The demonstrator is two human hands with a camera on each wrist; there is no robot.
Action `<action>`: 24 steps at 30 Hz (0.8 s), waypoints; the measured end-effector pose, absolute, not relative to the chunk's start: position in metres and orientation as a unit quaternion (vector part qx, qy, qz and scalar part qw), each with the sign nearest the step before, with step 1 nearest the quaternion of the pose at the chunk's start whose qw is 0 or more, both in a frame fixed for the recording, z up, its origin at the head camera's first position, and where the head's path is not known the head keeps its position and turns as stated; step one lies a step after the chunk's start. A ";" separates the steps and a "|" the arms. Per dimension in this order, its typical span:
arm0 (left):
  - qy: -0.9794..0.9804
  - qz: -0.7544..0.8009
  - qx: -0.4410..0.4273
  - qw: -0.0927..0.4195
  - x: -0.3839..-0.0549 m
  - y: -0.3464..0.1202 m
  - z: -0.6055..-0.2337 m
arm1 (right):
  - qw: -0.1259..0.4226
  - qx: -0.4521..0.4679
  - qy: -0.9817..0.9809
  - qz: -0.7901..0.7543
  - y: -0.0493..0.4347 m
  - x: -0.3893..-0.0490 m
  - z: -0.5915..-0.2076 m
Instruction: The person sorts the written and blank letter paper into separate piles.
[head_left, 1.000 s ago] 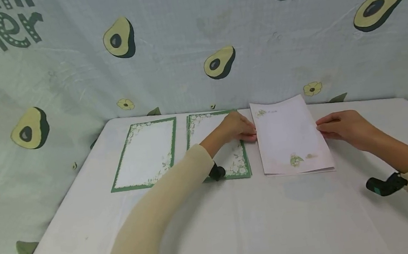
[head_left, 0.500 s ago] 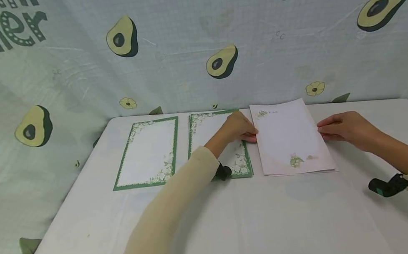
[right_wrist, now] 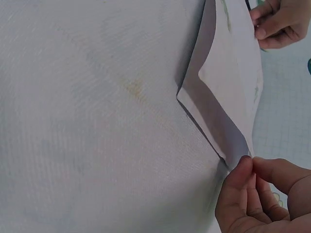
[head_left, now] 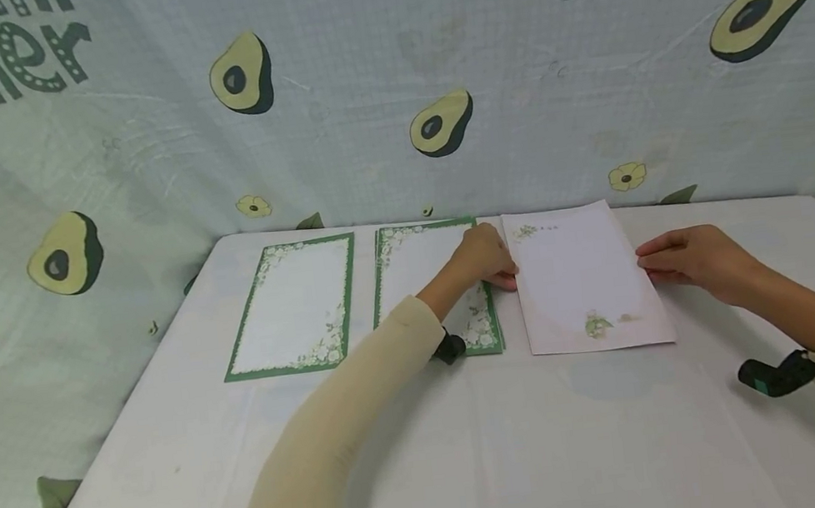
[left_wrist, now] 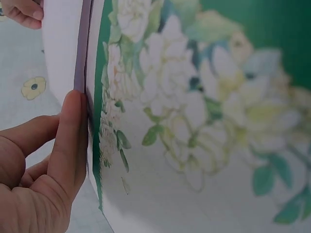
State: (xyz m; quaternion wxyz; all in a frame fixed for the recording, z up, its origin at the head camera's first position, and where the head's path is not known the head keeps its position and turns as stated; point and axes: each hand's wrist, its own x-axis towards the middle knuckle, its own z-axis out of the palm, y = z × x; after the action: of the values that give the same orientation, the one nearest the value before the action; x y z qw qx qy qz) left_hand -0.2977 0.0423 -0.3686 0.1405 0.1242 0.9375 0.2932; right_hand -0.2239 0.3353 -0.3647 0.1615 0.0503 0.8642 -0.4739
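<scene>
- left hand [head_left: 485, 260] pinches the pink sheet [head_left: 584, 276], right hand [head_left: 703, 260] pinches its opposite edge
- it's between them, over a lower sheet [right_wrist: 197, 104]
- looks like squaring-up; next probably needs edges matched

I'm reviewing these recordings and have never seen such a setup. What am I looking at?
There is no robot here, just a person's two bare hands. The head picture comes from a camera worn on the head, looking forward and down at a white-covered table. The other two are close-ups from cameras worn on each wrist. Side by side on the table are a green-bordered sheet, a second green-bordered sheet and, farthest right, a pale pink sheet. The left hand holds the pink one by its left edge; the right hand pinches its right edge. The right wrist view shows another paper layer beneath.
</scene>
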 end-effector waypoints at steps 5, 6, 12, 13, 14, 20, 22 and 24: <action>0.931 0.307 0.135 0.145 -0.297 0.039 -0.365 | 0.159 0.053 0.872 -0.460 0.336 -0.222 -0.365; 0.926 0.318 0.134 0.150 -0.296 0.036 -0.362 | 0.154 0.051 0.879 -0.448 0.336 -0.221 -0.365; 0.887 0.404 0.120 0.190 -0.295 0.005 -0.340 | 0.046 -0.036 0.955 -0.290 0.320 -0.206 -0.360; 0.883 0.411 0.122 0.193 -0.295 -0.001 -0.337 | 0.026 -0.051 0.962 -0.267 0.315 -0.203 -0.358; 0.879 0.418 0.123 0.194 -0.295 -0.007 -0.335 | 0.013 -0.063 0.965 -0.254 0.310 -0.201 -0.357; 0.912 0.345 0.164 0.147 -0.287 -0.049 -0.332 | -0.008 -0.107 0.963 -0.247 0.278 -0.199 -0.358; 0.927 0.311 0.165 0.131 -0.282 -0.064 -0.331 | -0.010 -0.119 0.960 -0.253 0.269 -0.201 -0.359; 0.941 0.278 0.162 0.110 -0.277 -0.078 -0.331 | -0.011 -0.133 0.956 -0.260 0.259 -0.205 -0.359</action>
State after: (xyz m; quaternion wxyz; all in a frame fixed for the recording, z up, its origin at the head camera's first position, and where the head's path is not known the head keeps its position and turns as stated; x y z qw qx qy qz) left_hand -0.2770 -0.0777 -0.3312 0.1103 0.1619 0.9405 0.2776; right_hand -0.2048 0.2590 -0.3594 -0.0111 -0.1330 0.9564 -0.2599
